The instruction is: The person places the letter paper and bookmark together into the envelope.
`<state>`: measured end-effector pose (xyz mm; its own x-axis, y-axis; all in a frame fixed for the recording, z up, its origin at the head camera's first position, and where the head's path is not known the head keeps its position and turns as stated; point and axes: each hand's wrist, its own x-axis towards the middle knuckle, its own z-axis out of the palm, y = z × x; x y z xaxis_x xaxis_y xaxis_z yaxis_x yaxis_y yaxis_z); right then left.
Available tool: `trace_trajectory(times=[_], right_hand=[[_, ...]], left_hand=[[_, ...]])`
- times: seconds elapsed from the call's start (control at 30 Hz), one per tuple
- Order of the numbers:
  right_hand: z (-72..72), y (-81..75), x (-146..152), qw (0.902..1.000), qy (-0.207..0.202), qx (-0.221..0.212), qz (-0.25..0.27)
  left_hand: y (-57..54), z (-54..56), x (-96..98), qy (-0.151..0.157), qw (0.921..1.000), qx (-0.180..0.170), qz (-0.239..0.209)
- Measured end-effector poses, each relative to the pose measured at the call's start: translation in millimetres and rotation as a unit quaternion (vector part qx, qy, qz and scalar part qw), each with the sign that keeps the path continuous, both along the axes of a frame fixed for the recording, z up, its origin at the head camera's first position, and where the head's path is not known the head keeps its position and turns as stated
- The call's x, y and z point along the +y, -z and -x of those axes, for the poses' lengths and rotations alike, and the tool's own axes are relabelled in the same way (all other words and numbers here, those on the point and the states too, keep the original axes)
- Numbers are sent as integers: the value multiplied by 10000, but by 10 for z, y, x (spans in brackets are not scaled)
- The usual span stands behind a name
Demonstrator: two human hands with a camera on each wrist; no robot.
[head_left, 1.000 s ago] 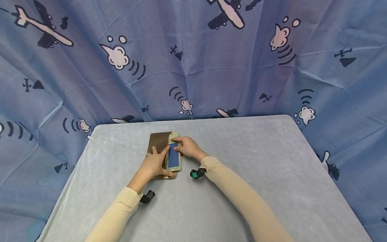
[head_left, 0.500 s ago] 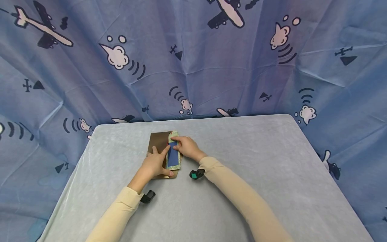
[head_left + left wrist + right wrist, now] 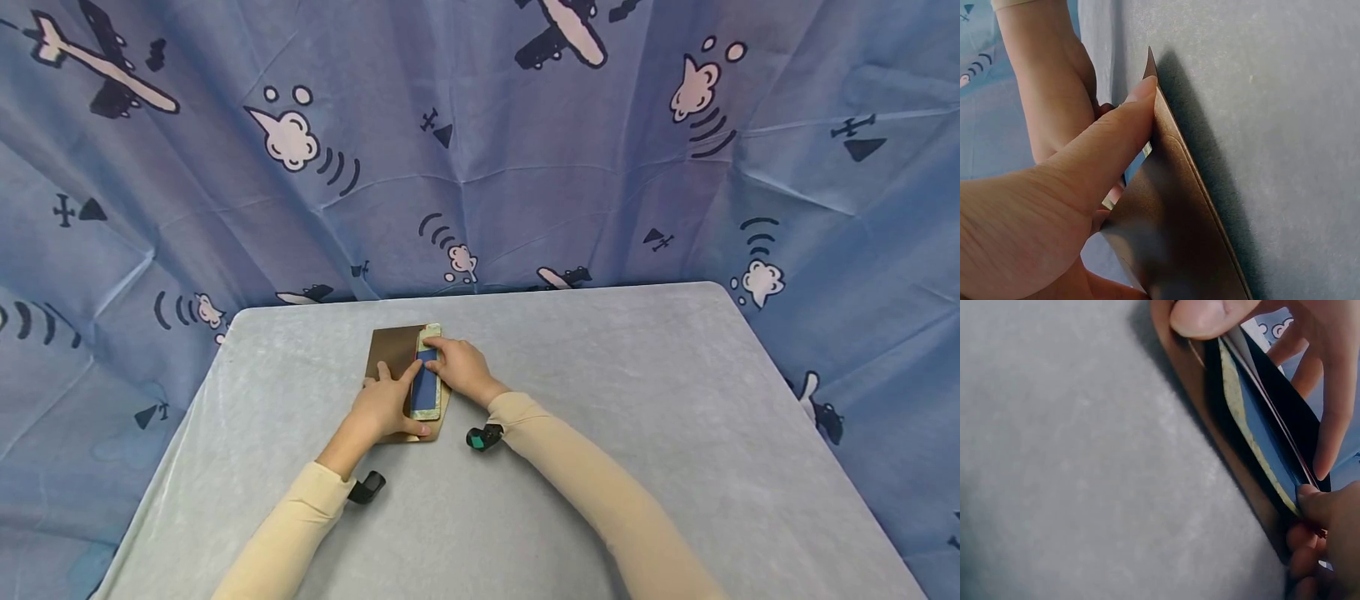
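A brown-covered book lies at the left of the table, its covers parted in the right wrist view. My left hand rests spread over it, fingers straight on the upper cover and thumb on the corner nearest me. A long bookmark, blue with a pale green patterned border, lies along the book's right side. My right hand pinches its far end between thumb and fingers. Something red shows by those fingertips. In the right wrist view the bookmark sits between the dark insides of the covers.
A grey cloth covers the table. Behind it hangs a blue curtain printed with planes and clouds. Both sleeves end at wrist cameras, with the right one close to the table.
The bookmark has slid a little left and away from me, farther over the book, with my right hand moving along. My left hand has stayed in place.
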<state>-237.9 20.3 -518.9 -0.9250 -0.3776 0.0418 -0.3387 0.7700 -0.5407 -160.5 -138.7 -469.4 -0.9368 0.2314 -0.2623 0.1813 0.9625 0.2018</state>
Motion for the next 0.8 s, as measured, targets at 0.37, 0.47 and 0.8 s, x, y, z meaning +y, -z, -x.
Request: trace_trajectory(times=[0.37, 0.47, 0.8], right_hand=[[-11, -22, -12, 10000, 29, 46, -35], [-9, -19, 9, 9999, -2, 48, 161], [40, -33, 128, 9950, -397, -294, 869]], left_hand=[[-13, -9, 4, 5, 10000, 7, -11], [-2, -3, 4, 7, 10000, -7, -2], [14, 6, 4, -23, 10000, -5, 58]])
